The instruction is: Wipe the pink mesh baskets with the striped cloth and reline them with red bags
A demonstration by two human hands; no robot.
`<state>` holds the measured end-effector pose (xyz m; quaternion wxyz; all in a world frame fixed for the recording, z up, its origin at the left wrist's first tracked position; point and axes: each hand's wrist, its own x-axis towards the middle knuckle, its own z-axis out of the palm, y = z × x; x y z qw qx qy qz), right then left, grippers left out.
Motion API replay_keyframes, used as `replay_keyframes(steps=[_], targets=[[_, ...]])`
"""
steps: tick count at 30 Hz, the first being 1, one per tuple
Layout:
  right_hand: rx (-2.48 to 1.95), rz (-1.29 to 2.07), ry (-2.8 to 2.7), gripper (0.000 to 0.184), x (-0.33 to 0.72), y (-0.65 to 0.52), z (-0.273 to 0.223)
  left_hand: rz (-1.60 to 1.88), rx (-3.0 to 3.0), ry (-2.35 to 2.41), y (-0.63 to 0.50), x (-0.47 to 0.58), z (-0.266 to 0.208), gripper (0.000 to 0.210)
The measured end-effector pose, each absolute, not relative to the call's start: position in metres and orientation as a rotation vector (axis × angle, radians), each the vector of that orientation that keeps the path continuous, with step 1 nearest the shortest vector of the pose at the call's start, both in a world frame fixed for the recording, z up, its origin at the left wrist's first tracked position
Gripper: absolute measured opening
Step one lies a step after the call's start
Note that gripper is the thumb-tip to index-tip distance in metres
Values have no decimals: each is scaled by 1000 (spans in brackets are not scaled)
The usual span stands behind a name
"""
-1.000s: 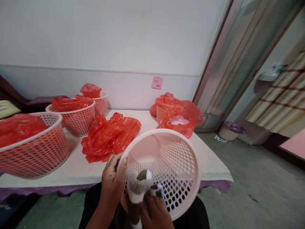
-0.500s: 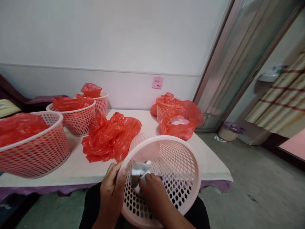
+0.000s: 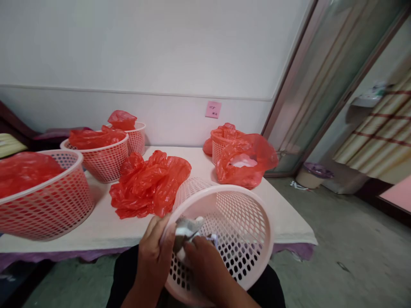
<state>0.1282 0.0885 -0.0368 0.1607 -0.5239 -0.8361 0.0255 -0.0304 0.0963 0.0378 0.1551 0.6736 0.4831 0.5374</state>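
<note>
A pale pink plastic basket (image 3: 247, 222) with a mesh of holes is tilted over my lap, its mouth facing me. My left hand (image 3: 156, 248) is closed on its left rim. Inside the basket, my right hand (image 3: 204, 261) has its fingers curled at a small bundle of cloth items (image 3: 189, 224), grey, white and brown, perhaps socks; their kind is not clear. A bit of purple-and-white cloth (image 3: 212, 238) shows just beyond my right fingers. My fingertips are partly hidden by the cloth.
On the white-covered table (image 3: 285, 214) lies a crumpled red plastic bag (image 3: 150, 184). Several pink baskets (image 3: 48, 205) with red bags stand at the left. An open red bag (image 3: 237, 169) with pale contents sits at the right, before another basket (image 3: 217, 149). A bin (image 3: 311, 176) stands on the floor.
My right hand has shifted slightly left and down inside the basket, drawing the cloth items toward the left rim. The basket has tipped a little lower.
</note>
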Motion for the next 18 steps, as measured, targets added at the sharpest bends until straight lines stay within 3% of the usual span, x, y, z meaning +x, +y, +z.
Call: replay_keyframes(steps=[4, 7, 10, 18], targets=[[-1216, -320, -2133, 4, 131, 42, -65, 1506, 1852, 1420, 113, -36, 51, 26], [-1232, -370, -1886, 14, 138, 28, -77, 1471, 1799, 1370, 124, -31, 63, 26], [-1214, -447, -1984, 21, 148, 32, -71, 1447, 1807, 1291, 131, -23, 75, 27], [-1178, -339, -2065, 23, 134, 45, -29, 1444, 1642, 1383, 111, -15, 66, 30]])
